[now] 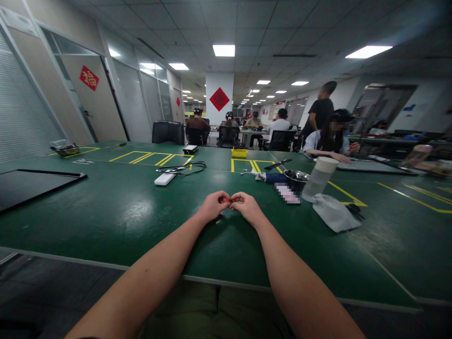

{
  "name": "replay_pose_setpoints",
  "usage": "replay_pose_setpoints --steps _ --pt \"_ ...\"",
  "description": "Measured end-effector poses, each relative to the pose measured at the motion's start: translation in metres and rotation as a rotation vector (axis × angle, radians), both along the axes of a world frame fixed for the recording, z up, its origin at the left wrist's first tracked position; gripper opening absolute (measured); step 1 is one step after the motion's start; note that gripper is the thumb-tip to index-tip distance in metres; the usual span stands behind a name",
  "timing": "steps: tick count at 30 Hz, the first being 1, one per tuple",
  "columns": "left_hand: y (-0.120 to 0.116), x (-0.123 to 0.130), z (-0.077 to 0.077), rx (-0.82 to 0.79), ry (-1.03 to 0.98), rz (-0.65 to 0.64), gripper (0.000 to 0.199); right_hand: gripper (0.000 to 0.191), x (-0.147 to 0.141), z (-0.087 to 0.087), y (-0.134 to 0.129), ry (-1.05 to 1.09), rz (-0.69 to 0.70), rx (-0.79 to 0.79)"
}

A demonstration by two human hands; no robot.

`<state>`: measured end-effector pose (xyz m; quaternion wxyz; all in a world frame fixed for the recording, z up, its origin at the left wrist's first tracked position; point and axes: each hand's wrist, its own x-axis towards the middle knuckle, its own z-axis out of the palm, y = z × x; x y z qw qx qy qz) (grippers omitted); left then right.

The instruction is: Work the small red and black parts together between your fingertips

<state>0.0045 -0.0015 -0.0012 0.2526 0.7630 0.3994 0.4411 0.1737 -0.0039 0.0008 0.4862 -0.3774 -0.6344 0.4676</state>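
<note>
Both my hands meet over the green table (141, 207), near the middle of the view. My left hand (213, 205) pinches one side of a small orange piece (228, 200). On its other side, the fingers of my right hand (246, 207) are closed against the same piece. Fingertips cover most of it, so its shape cannot be made out. A small light-coloured bit (218, 221) lies on the table just below my hands.
Left of my hands are a white power bank (165, 178) and black cables. To the right stand a metal bowl (296, 178), a cloudy cylinder (319, 179) and a white pouch (336, 213). Beyond sits a person (332, 136); a yellow box (239, 152) is farther back.
</note>
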Motion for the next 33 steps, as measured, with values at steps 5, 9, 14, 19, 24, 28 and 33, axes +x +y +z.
replay_pose_setpoints --steps 5,9,14,19,24,28,33 --pt "0.0 0.001 0.003 0.099 0.05 0.079 0.011 0.023 -0.001 0.002 -0.002 -0.028 -0.013 -0.024" --pt "-0.001 0.002 0.007 0.12 0.055 0.114 0.012 0.024 -0.001 0.002 -0.001 -0.043 -0.038 -0.027" --pt "-0.002 0.002 0.007 0.131 0.039 0.13 0.012 0.021 -0.001 0.001 0.0 -0.066 -0.05 -0.031" --pt "-0.003 0.001 0.008 0.166 0.026 0.144 0.012 0.02 -0.001 0.001 0.001 -0.072 -0.049 -0.015" --pt "-0.005 0.002 0.011 0.207 0.024 0.162 0.011 0.02 0.0 0.0 0.001 -0.091 -0.053 -0.006" --pt "-0.007 0.004 0.012 0.223 0.01 0.172 0.011 0.019 0.0 0.0 0.001 -0.103 -0.065 -0.004" --pt "-0.008 0.005 0.013 0.254 0.008 0.165 0.011 0.018 0.0 -0.002 0.003 -0.109 -0.071 -0.005"
